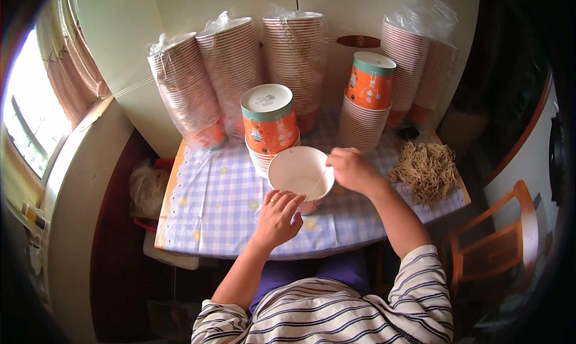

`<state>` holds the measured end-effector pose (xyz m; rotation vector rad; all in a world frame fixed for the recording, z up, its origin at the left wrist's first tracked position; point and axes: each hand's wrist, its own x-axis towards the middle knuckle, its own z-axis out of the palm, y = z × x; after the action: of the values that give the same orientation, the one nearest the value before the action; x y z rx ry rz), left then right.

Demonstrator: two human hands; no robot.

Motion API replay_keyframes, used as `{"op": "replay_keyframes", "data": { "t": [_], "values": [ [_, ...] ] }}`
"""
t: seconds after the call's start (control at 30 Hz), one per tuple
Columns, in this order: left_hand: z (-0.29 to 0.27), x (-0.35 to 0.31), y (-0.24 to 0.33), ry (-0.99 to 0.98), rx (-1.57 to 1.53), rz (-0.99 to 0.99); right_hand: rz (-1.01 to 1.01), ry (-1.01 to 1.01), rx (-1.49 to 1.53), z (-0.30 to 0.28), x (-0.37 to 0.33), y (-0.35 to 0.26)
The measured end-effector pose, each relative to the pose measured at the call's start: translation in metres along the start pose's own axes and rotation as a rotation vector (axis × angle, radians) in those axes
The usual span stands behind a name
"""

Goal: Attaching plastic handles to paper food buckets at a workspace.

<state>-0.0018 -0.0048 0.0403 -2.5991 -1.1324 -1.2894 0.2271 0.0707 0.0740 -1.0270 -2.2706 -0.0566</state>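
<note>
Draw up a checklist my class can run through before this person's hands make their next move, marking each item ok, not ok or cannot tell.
1. Paper bucket mouth-up on the table: ok.
2. Left hand at the bucket's near rim: ok.
3. Right hand pinching the thin cord at the right rim: ok.
4. Cord secured to the bucket: cannot tell; the detail is too small.
5. Spare twine laid out in single strands: not ok; it lies in a loose heap.
6. Gap between the bucket and the inverted bucket stack behind it: cannot tell.
</note>
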Motion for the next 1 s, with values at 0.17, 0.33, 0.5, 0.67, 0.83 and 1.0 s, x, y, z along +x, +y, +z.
{"op": "replay_keyframes", "data": {
  "t": [0.17,0.33,0.5,0.67,0.83,1.0],
  "values": [
    [0.013,-0.001,-0.014,0.01,0.011,0.035,0.154,-0.037,-0.137,0.015,-0.059,0.03],
    [0.014,0.004,-0.013,-0.025,0.013,0.033,0.309,-0.254,0.167,0.048,-0.096,0.011],
    [0.015,0.008,-0.011,-0.062,0.025,0.033,0.435,-0.141,0.447,0.064,-0.113,-0.028],
    [0.015,0.018,0.001,-0.079,-0.01,-0.005,0.392,0.071,0.664,0.07,-0.109,-0.052],
    [0.02,0.019,0.004,-0.111,-0.044,-0.033,0.532,0.162,0.9,0.082,-0.097,-0.064],
    [0.026,0.017,0.0,-0.118,-0.066,-0.078,0.71,0.292,1.277,0.094,-0.093,-0.072]
  ]
}}
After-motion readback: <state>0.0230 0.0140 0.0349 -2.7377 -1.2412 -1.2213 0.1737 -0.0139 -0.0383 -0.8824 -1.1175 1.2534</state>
